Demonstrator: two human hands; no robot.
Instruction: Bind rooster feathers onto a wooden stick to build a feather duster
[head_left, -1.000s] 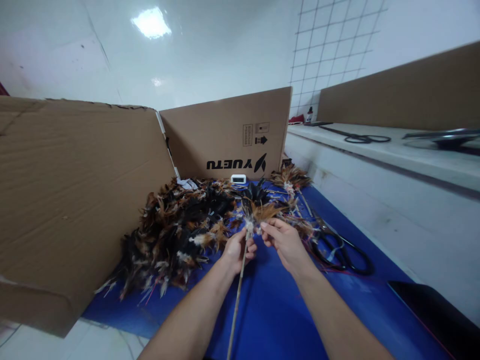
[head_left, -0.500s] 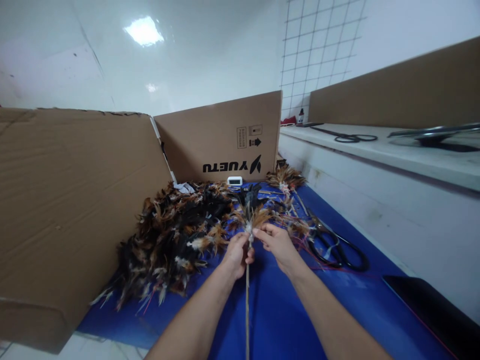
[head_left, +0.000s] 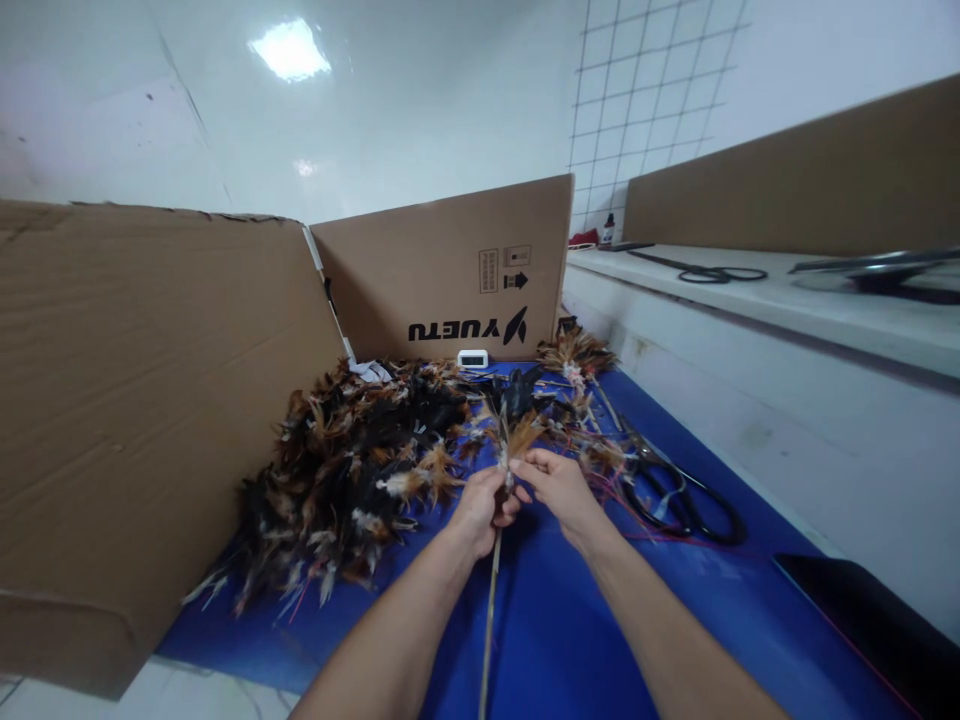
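Observation:
My left hand is closed round a thin stick, just below a tuft of feathers at its top. The stick runs down toward me and out of the bottom of the view. Brown and black feathers fan out from its upper end, with pale quill ends gathered at the fingers. My right hand pinches at the base of these feathers, thumb and forefinger together, touching the bunch beside the left hand. Exactly what lies between the right fingertips is too small to make out.
A large heap of loose feathers lies on the blue table at left. Black-handled scissors lie at right among red strings. Cardboard panels stand behind and left, with a small white digital clock. A black pad lies at right.
The feather bunch has turned and its brown feathers at the left show less. My left fingers have shifted up round its base, and the stick's lower end has swung left.

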